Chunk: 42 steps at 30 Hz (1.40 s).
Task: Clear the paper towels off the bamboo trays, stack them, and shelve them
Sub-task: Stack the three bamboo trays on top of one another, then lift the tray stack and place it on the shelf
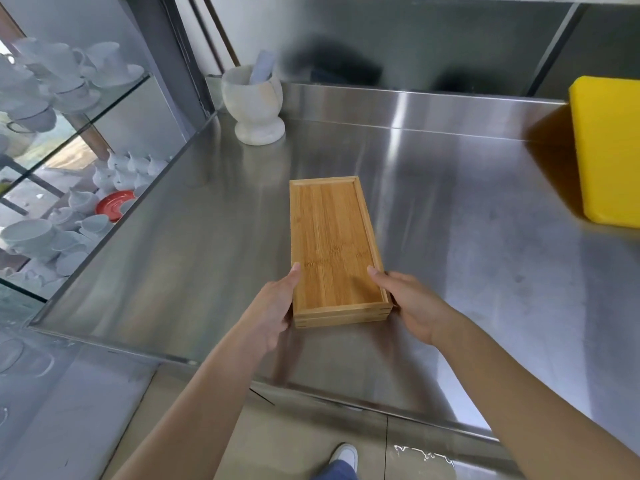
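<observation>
From the head cam: stack of bamboo trays (pixel 334 244) sits flat on the steel counter (pixel 450 220), no paper on top. Left hand (pixel 273 306) and right hand (pixel 412 303) grip the near end from either side, thumbs over the rim. A mortar (pixel 254 105) stands at the back, a yellow block (pixel 609 150) far right, and cups (pixel 52 74) on glass shelves to the left.

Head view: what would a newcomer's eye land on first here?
The stack of bamboo trays mid-counter, with the left hand and right hand gripping its near end. Next, the yellow block at far right, then the stone mortar at the back.
</observation>
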Motion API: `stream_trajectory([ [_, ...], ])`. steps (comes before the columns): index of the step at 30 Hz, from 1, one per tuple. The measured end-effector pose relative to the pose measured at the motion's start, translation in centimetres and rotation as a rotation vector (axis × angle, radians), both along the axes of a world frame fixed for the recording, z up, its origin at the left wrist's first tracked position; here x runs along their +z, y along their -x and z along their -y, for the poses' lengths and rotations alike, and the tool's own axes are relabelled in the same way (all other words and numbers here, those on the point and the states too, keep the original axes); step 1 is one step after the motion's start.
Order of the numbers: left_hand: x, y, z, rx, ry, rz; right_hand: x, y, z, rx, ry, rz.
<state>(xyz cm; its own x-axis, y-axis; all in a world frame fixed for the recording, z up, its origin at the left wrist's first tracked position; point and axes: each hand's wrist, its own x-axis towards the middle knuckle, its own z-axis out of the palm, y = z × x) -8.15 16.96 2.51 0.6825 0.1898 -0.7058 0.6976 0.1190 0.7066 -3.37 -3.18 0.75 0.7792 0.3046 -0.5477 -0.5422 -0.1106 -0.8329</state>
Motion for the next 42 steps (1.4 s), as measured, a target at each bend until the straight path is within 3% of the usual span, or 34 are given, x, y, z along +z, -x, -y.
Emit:
stream_trajectory([
  [13, 1.5, -1.1, 0.2, 0.195, 0.022, -0.079, 0.3, 0.1, -0.4, -0.065, -0.017, -0.091],
  [23, 0.7, -0.2, -0.8, 0.126, 0.066, -0.119, 0.9, 0.8, 0.0, -0.052, 0.053, -0.049],
  [34, 1.0, 0.7, -2.8, 0.031, 0.297, -0.135, 1.4, 1.1, 0.1, -0.125, -0.161, -0.201],
  [42, 1.8, 0.5, -2.0, 0.047, 0.348, 0.005, 2.5, 0.2, 0.1, -0.139, -0.081, -0.038],
])
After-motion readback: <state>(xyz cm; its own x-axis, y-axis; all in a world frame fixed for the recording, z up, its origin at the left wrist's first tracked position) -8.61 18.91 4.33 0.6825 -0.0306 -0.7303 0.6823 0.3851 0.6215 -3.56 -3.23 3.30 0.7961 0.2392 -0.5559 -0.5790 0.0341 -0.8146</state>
